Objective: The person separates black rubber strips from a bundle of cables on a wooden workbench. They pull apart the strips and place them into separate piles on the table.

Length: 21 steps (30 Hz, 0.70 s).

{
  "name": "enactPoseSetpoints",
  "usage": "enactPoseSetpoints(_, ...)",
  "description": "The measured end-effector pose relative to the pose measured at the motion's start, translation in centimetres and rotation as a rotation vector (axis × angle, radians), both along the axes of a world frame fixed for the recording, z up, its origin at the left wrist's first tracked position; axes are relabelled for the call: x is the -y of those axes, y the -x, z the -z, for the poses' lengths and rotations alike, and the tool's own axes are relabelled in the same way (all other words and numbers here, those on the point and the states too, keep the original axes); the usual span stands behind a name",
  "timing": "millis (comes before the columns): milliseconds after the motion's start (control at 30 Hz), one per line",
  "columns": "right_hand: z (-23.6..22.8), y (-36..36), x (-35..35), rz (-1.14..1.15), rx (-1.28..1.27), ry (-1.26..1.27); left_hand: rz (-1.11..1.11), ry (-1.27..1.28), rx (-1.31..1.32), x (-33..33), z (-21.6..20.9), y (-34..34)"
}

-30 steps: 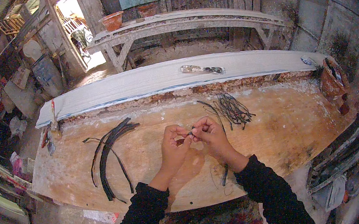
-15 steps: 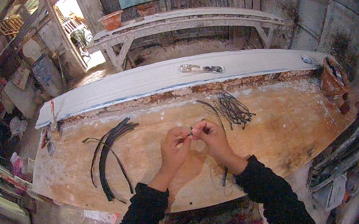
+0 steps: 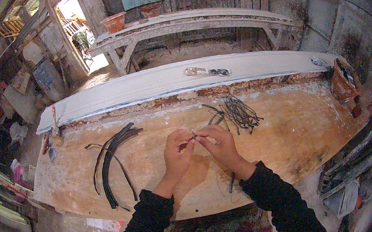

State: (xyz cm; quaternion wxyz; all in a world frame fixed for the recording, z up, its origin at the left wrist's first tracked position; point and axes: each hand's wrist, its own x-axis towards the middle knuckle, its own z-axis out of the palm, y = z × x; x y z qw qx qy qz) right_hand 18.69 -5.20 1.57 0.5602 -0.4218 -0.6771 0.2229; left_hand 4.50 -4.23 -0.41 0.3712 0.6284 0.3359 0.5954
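My left hand and my right hand meet over the middle of the wooden board. Both are closed in a pinch, thumbs against fingertips, on a small dark strip that is mostly hidden by the fingers. To the left lies a bundle of black strips, curved, with a few thinner ones loose beside it. Beyond my right hand is a tangled heap of thin black cords. A short dark strand lies near my right wrist.
A white-coated ledge runs along the board's far side, with a stained scraper-like tool on it. A brown pot-like container stands at the right end, a brush at the left. Behind is a long bench with orange bowls.
My fingertips have drawn slightly closer together, and the right hand has shifted a little left. More dark strip shows beyond the right hand. The bundles lie as before.
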Motion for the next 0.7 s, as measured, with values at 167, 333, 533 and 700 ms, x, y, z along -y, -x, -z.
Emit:
enactPoseSetpoints(167,-0.4,-0.1,0.2,0.014,0.124,-0.041,-0.025,-0.102,-0.084,0.0,0.0,0.0)
enactPoseSetpoints(333,0.1,0.1,0.2,0.008,0.157,-0.060,-0.017,-0.140,-0.096,0.0,-0.3,-0.1)
enactPoseSetpoints(533,1.0,0.4,-0.2,-0.037,0.133,0.155,0.040,0.184,0.037,0.0,-0.8,-0.5)
enactPoseSetpoints(700,0.5,0.7,0.1,-0.360,-0.476,0.542,0.138,0.280,0.174,-0.8,-0.1,-0.1)
